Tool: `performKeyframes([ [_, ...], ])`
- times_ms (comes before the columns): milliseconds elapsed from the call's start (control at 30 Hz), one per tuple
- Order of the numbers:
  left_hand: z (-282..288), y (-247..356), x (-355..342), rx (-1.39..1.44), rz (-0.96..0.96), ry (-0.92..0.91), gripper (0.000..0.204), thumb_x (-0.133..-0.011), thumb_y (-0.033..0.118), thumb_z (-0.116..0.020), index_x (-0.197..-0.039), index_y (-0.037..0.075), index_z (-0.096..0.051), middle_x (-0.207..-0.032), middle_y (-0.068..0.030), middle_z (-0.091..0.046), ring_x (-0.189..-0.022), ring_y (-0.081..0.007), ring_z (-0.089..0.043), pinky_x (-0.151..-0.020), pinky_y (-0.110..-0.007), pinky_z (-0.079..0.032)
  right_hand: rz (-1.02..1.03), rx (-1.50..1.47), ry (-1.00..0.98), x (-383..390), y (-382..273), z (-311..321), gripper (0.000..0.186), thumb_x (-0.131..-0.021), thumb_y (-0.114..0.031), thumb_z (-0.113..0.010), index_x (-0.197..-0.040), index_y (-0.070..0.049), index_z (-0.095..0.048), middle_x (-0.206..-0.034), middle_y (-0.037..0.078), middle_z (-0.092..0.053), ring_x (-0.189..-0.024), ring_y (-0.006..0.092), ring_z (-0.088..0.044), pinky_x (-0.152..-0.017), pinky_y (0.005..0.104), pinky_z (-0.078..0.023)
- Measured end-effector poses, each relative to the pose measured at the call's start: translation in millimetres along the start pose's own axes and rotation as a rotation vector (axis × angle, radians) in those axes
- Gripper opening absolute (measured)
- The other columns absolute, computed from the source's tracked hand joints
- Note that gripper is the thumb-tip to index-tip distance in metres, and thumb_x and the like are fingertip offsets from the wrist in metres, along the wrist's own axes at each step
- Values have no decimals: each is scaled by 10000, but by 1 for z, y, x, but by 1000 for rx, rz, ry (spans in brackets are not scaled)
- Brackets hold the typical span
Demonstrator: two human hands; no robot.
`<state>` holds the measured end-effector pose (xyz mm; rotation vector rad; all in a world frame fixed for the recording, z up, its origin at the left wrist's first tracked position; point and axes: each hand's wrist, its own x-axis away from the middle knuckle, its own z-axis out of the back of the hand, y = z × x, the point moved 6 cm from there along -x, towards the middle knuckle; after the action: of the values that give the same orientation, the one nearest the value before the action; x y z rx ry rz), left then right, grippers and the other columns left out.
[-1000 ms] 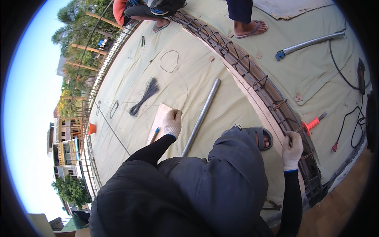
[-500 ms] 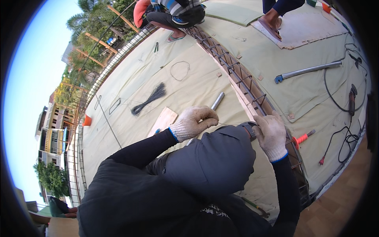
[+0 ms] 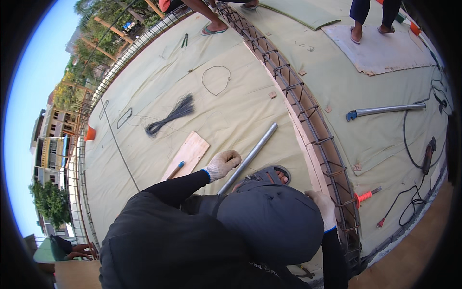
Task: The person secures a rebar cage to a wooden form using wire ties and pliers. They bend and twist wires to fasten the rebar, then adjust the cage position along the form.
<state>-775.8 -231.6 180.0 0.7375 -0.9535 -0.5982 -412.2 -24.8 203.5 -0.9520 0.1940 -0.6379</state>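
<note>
My left hand [image 3: 222, 166], in a pale knitted glove, is closed, its fingers curled together; whatever they may hold is too small to make out. Beside it a grey metal pipe [image 3: 255, 151] lies slantwise on the sheeting, partly under my leg. A plywood piece [image 3: 194, 148] with a blue-ended tool [image 3: 175, 169] on it is just left of that hand. My right hand [image 3: 323, 204], gloved too, is low by my bent knee, near the rebar cage [image 3: 315, 132]; its fingers are mostly hidden behind the knee.
A bundle of tie wire [image 3: 173, 115] and a wire loop [image 3: 216, 81] lie ahead. Right of the cage are an orange-handled chisel [image 3: 366, 196], a corded power tool [image 3: 427, 158] and a pipe with a blue head [image 3: 385, 111]. People's legs [image 3: 361, 17] stand at the far side.
My right hand has dropped lower beside my knee, and my left hand has come nearer to me. The view has shifted, showing more of the pipe and my sandalled foot.
</note>
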Motion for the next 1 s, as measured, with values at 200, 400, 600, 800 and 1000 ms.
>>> performKeyframes([
  [200,206,-108,-64,-179,379,-137,302,-1078,348,-537,-1096,81,-677,-1022,-8,-692,-956,-136,-653,-855,-312,-538,-172,-2,-2,-27,23,-7,370,-882,-87,-739,-1231,18,-675,-1167,208,-703,-1077,369,-687,-972,446,-533],
  [400,379,-77,-112,-1312,827,116,604,-886,384,-723,-1393,62,-651,-1257,-169,-720,-1178,-309,-696,-981,-431,-556,-382,-22,25,-30,47,-15,326,-928,-106,-704,-1220,38,-679,-1141,214,-709,-1083,364,-689,-952,443,-546],
  [600,261,-15,-261,-936,-23,617,613,-859,476,-759,-1317,75,-683,-1370,-189,-656,-1228,-379,-645,-1065,-476,-491,-484,66,9,-27,65,-3,332,-927,-128,-728,-1223,17,-693,-1126,204,-720,-1037,348,-717,-905,428,-571],
  [800,226,-12,-286,-986,-90,783,350,-923,399,-718,-1030,67,-732,-1050,-132,-751,-1084,-350,-677,-1041,-503,-455,-623,39,109,9,80,6,341,-916,-87,-699,-1243,10,-691,-1100,182,-721,-1000,305,-721,-886,412,-572],
  [1000,237,128,-212,211,-451,903,268,-1090,257,-572,-964,40,-668,-714,15,-538,-594,-65,-437,-536,-239,-349,-710,92,213,38,77,25,344,-922,-49,-679,-1257,30,-661,-1097,158,-714,-1014,252,-704,-908,368,-557],
])
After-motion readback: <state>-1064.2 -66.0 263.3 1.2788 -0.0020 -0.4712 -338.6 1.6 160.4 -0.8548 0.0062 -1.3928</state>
